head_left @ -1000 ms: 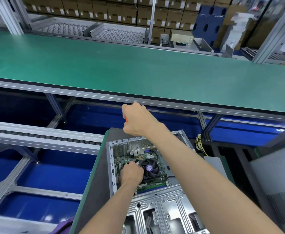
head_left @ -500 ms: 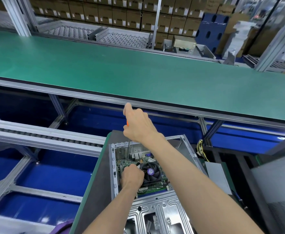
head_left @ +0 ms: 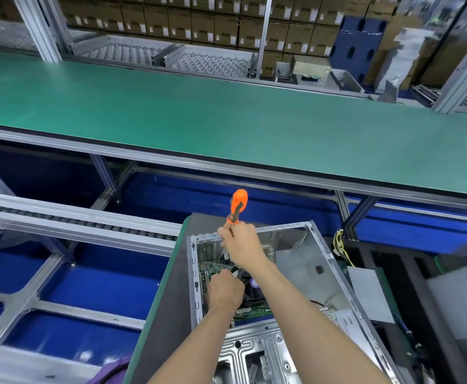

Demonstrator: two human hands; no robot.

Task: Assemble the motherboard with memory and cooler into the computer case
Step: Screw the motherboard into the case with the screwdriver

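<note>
Two hands are working inside the open computer case (head_left: 326, 261), which is lying on its side on the grey-topped, green-edged desk (head_left: 168, 295) directly in front of you. Your right hand (head_left: 242, 245) is curling its fingers round the lower handle of a screwdriver (head_left: 237, 206); the bulbous orange grip with black inlay is sticking up above your fist, tilted slightly right, and the thin steel shaft is running down toward the motherboard (head_left: 213, 268). Your left hand (head_left: 222, 291) is sitting fisted low on the green board, beside the cooler (head_left: 251, 284); you're hiding whatever it's holding, so I cannot tell its grip. The cooler is showing a round black fan with a purple hub sticker, text too small to read. The case is bare stamped sheet metal, ribbed and perforated near you. Beyond it a long matte green conveyor belt (head_left: 226, 120) in an aluminium frame is crossing the view, with stacked cardboard boxes (head_left: 199, 23) behind carrying white labels, illegible.
</note>
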